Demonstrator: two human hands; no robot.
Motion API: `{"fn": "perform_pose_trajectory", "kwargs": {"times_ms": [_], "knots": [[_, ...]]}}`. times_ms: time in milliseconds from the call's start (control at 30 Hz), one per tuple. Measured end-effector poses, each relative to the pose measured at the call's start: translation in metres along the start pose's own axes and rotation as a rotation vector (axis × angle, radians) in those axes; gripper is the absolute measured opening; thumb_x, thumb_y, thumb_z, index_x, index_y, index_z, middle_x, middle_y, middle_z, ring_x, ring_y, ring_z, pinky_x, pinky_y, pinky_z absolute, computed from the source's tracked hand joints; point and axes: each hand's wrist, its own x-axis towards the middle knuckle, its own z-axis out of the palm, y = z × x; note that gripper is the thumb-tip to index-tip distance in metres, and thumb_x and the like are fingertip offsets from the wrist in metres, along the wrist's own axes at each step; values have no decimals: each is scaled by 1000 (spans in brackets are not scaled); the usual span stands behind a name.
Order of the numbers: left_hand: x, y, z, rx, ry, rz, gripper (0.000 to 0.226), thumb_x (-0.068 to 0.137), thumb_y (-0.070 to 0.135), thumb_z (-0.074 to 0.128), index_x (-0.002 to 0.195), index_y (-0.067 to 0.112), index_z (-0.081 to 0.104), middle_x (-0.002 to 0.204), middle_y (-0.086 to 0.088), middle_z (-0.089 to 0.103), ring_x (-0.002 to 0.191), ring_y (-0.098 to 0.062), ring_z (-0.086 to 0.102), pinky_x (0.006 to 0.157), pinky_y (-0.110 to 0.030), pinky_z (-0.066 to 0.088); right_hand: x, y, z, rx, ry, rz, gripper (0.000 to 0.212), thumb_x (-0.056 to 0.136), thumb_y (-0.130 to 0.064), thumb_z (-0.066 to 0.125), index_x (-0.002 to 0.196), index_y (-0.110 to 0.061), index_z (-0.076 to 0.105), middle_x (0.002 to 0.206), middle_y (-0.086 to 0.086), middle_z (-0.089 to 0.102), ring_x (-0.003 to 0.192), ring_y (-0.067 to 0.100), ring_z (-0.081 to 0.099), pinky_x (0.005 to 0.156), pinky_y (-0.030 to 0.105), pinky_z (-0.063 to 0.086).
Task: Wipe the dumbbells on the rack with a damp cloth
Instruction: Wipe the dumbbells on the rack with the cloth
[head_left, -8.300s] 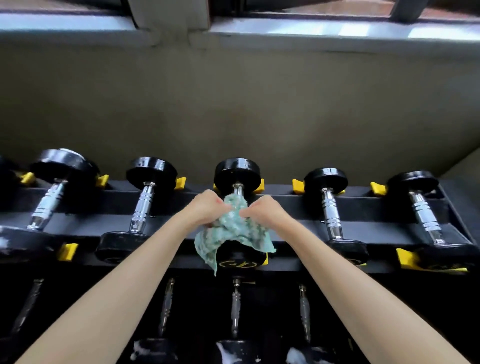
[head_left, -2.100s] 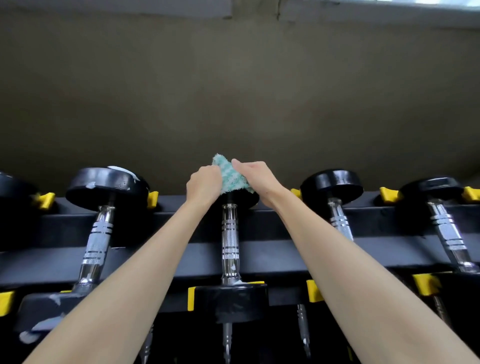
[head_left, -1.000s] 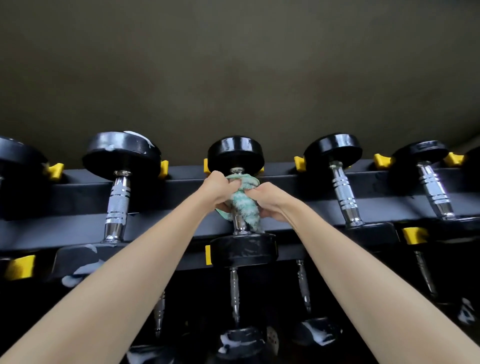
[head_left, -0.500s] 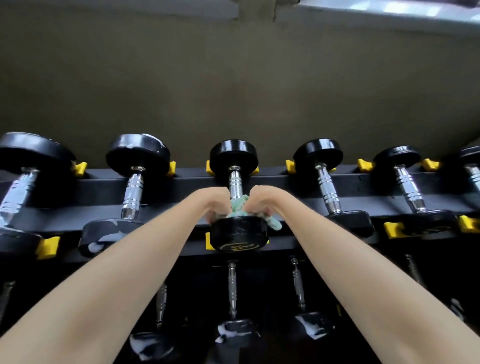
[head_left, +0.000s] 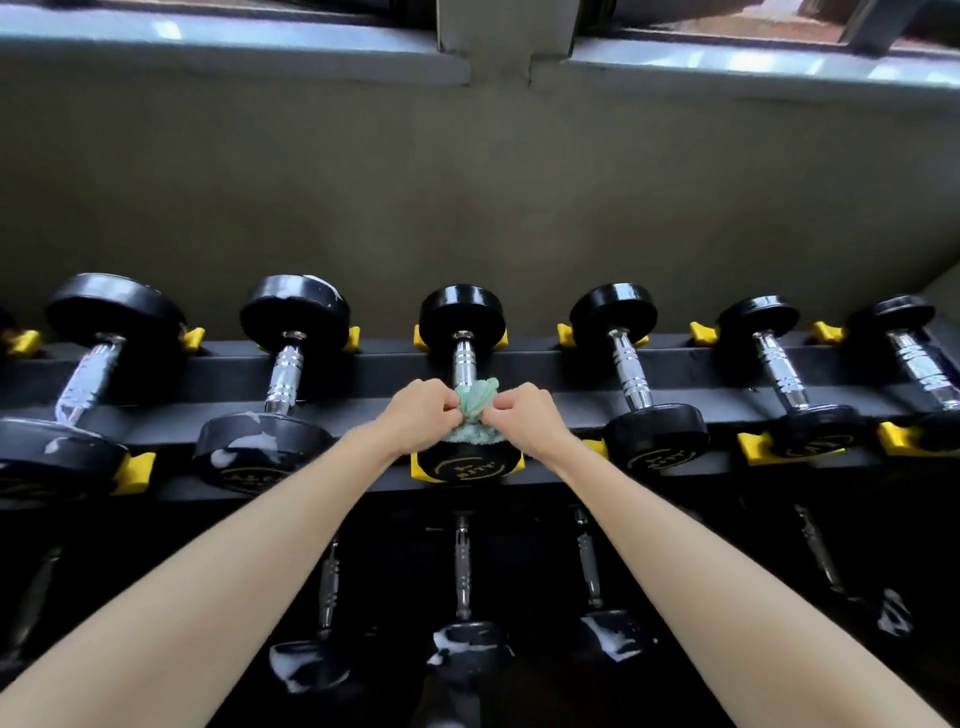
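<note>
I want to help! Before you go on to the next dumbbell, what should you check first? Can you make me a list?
1. Both hands grip the cloth: ok. The left hand and right hand pinch the green cloth.
2. Cloth on the handle of the middle dumbbell: ok, it is bunched just above the near head.
3. Middle dumbbell seated in its yellow cradles: ok.
4. Its far head free of white smears: ok.
5. The dumbbell on its left is clean: not ok, white smears on both heads.
6. Cloth damp enough: cannot tell.
</note>
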Motion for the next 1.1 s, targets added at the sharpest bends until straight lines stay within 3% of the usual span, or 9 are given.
{"fn": "perform_pose_trajectory", "kwargs": {"times_ms": [133, 267, 400, 600, 700, 767, 900, 1000, 1100], "knots": [[-34, -3, 43, -97, 355, 14, 21, 93, 12, 47, 99, 6, 67, 94, -6, 65, 88, -25, 56, 73, -28, 37, -21, 18, 25, 44, 176, -179, 16, 86, -9, 59, 74, -11, 68, 61, -8, 57, 62, 8, 47, 57, 17, 33], [-61, -3, 77, -131, 501, -63, 23, 97, 10, 43, 112, 4, 60, 105, -10, 60, 96, -26, 56, 73, -23, 36, -45, 27, 42, -28, 170, -406, 31, 87, 3, 51, 112, -7, 67, 121, 5, 61, 112, 11, 49, 91, 9, 33], [-56, -16, 89, -113, 319, -445, 32, 98, 5, 26, 110, 0, 55, 115, -15, 60, 108, -33, 54, 81, -34, 36, -35, 29, 57, -325, 30, -489, 32, 96, -1, 39, 123, -1, 57, 150, 7, 35, 144, 22, 18, 117, 41, 9], [-17, 4, 75, -600, 454, -395, 31, 99, 19, 29, 112, 11, 55, 103, 0, 55, 102, -22, 54, 81, -27, 35, -3, 25, 53, -241, 58, -410, 33, 97, -13, 35, 119, -4, 57, 126, 7, 53, 126, 23, 40, 109, 43, 21], [4, 14, 72, -215, 413, -284, 31, 99, 12, 25, 106, 3, 54, 104, -11, 59, 101, -28, 53, 79, -34, 37, 4, 23, 38, 65, 109, -226, 26, 96, -11, 39, 99, 0, 63, 99, 8, 62, 94, 23, 55, 87, 26, 44], [9, 23, 76, 132, 401, -191, 41, 95, 9, 16, 114, 2, 51, 115, -14, 56, 105, -31, 52, 83, -37, 39, 3, 32, 28, 349, 64, -47, 25, 97, -16, 39, 97, -7, 62, 89, -2, 59, 83, 14, 53, 68, 12, 43], [9, 52, 95, 445, 359, -27, 29, 94, 18, 27, 112, 11, 49, 112, -7, 52, 103, -30, 47, 89, -41, 34, -4, 69, 37, 766, 69, 242, 25, 97, -17, 38, 82, -18, 58, 81, 1, 60, 71, 13, 53, 62, 27, 44], [9, 56, 110, 565, 347, 10, 37, 94, 18, 33, 129, 7, 41, 130, -11, 45, 125, -35, 34, 111, -51, 15, -17, 83, 46, 997, 49, 309, 24, 92, -1, 42, 82, -11, 62, 72, 0, 64, 67, 13, 57, 57, 23, 46], [-5, 56, 121, 744, 250, 111, 45, 99, 19, 30, 139, 1, 34, 148, -18, 30, 142, -36, 13, 115, -49, -2, -29, 96, 47, 1126, -5, 360, 24, 92, 4, 43, 90, -7, 64, 79, 5, 66, 72, 14, 59, 64, 25, 48]]}}
